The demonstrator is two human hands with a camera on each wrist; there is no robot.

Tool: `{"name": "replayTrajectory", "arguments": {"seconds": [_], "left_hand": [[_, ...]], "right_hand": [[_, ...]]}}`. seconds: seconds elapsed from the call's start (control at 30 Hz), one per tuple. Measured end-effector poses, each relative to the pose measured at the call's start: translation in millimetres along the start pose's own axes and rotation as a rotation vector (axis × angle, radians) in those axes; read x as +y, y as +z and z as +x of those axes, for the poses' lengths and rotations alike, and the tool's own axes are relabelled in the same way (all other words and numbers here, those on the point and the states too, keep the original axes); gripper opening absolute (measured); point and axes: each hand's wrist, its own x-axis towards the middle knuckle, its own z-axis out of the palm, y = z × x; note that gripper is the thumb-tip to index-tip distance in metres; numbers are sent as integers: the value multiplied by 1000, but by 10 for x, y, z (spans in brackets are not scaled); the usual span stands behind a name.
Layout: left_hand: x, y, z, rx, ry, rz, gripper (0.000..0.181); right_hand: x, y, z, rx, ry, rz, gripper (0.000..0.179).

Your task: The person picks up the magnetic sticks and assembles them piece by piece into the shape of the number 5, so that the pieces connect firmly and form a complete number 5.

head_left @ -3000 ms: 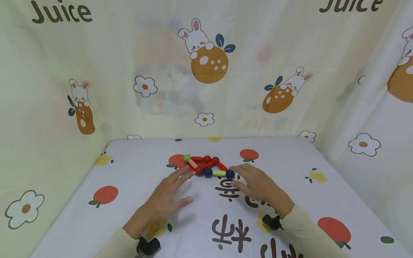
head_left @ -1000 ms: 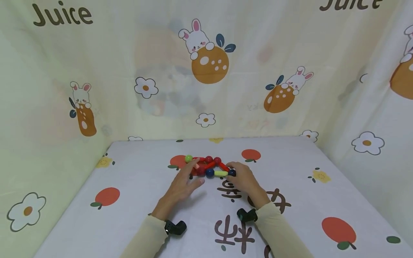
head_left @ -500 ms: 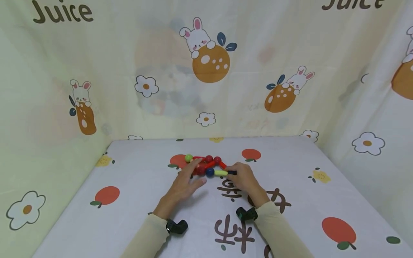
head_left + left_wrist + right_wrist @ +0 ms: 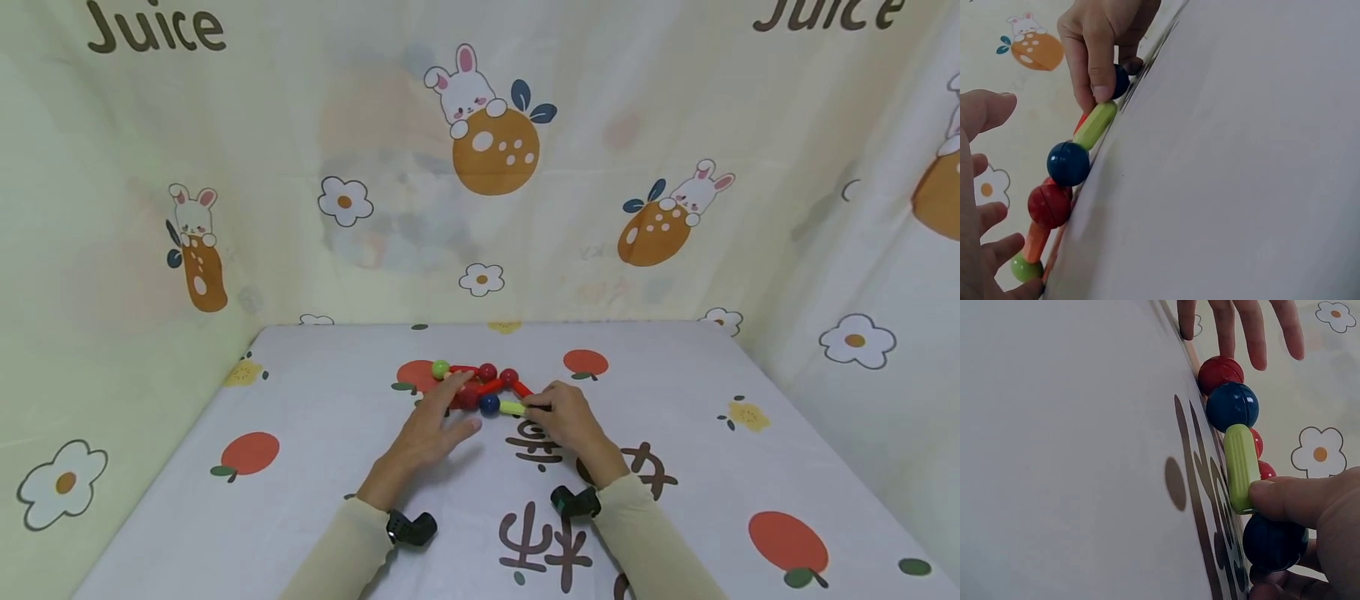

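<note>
Magnetic-style toy balls and rods lie joined on the white table, with a lime ball (image 4: pixel 440 369) at the far left. Red balls (image 4: pixel 469 395) and red rods (image 4: pixel 491 387) make up the middle. In front, a blue ball (image 4: pixel 489 405) meets one end of a yellow-green rod (image 4: pixel 512 408); a second, dark blue ball (image 4: pixel 1275 542) sits at its other end. My right hand (image 4: pixel 566 417) grips this dark blue ball, thumb against the rod's end and fingers curled beneath. My left hand (image 4: pixel 431 425) spreads its fingers beside the left part, partly covering it and holding nothing.
The white tablecloth (image 4: pixel 330 467) carries printed fruit and dark lettering. Behind the table hangs a patterned curtain (image 4: pixel 390 250), with side panels closing in left and right. Both wrists wear dark camera mounts (image 4: pixel 411 527).
Since the earliest frame my left hand has moved right over the left part. My right hand, at first spread by the dark blue ball, now grips it and hides it in the head view.
</note>
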Motion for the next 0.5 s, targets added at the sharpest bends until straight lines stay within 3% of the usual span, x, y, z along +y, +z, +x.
{"name": "replayTrajectory", "arguments": {"seconds": [0.5], "left_hand": [[55,-8,-17,-18,-1,23,76]], "right_hand": [[10,-63,-89,-14,-13,-25,27]]}}
